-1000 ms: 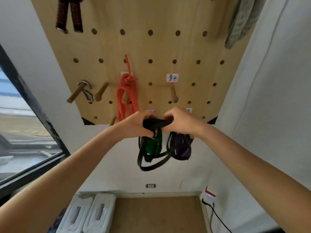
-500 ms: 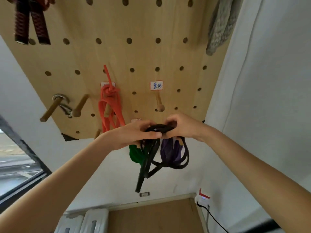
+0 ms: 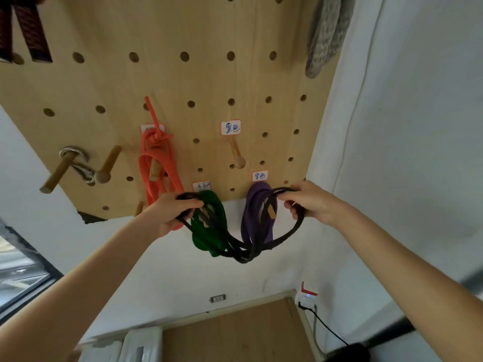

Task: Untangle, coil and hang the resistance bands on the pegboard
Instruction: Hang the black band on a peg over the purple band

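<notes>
Both my arms reach forward and up, bare forearms converging. My left hand [image 3: 171, 212] sits lower, fingers curled round the black band [image 3: 287, 232]. My right hand [image 3: 309, 202], well apart, grips the band's other end, thumb on top.

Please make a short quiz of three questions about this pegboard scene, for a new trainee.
1. True or false: the black band already hangs on a peg.
2. Which hangs left of the green band? A) orange band B) purple band C) carabiner
3. Fill in: the empty peg under the label stands ____ the purple band.

Key: 1 false, the left hand and right hand both grip it. 2 A. 3 above.
</notes>
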Motion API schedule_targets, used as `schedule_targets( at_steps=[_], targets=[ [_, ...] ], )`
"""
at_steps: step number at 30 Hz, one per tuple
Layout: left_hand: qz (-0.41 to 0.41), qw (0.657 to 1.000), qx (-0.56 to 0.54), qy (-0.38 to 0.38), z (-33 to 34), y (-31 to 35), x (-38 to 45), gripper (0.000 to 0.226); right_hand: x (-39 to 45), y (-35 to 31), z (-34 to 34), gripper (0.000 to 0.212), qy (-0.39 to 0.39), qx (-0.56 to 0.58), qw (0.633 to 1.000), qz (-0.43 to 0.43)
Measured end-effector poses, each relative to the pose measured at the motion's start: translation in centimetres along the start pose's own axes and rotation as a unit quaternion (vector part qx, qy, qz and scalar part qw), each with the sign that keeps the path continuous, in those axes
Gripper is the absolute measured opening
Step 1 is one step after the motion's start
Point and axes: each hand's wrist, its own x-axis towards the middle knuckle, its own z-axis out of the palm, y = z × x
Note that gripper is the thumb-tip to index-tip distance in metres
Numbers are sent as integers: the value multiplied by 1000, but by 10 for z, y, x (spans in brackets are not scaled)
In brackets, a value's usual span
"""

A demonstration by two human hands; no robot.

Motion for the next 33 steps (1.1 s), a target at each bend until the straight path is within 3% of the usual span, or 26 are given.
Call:
schedule_targets(
  at_steps=[3,6,8,11,13,15,17,19,22,25,29,31,33],
  targets=[
    [1,998,-19,61,-1,-5,5,9,2,17,1,8,82,180,976,86],
    [37,992,27,118,0,-10,10,3,0,26,-1,25,143,334,921,144],
    [58,989,65,120,3,-12,9,8,-3,29,2,29,140,378,901,162],
    [71,996,4,58,17,-11,1,4,-8,27,19,35,85,406,894,168],
    [99,995,-18,6,26,-8,-3,9,-11,26,29,33,58,325,931,156],
    [125,992,7,-26,28,-5,-5,13,-13,27,34,24,42,136,984,107],
    [126,991,21,-45,27,-1,-5,9,-15,28,32,18,47,-71,996,20],
    [116,992,17,-55,24,1,-4,3,-16,28,26,14,57,-184,978,-77],
    [103,993,3,-52,21,5,-2,4,-19,21,16,7,-7,-252,954,-164],
    [109,991,17,-72,20,11,0,9,-24,8,12,14,-86,-322,920,-204],
    [109,986,21,-125,21,20,1,8,-28,-17,18,27,-129,-365,891,-236],
    [88,983,-1,-164,25,23,0,15,-29,-27,26,33,-151,-374,880,-252],
    [39,978,-23,-205,31,27,-3,8,-30,-33,35,39,-150,-368,877,-270]
  ],
)
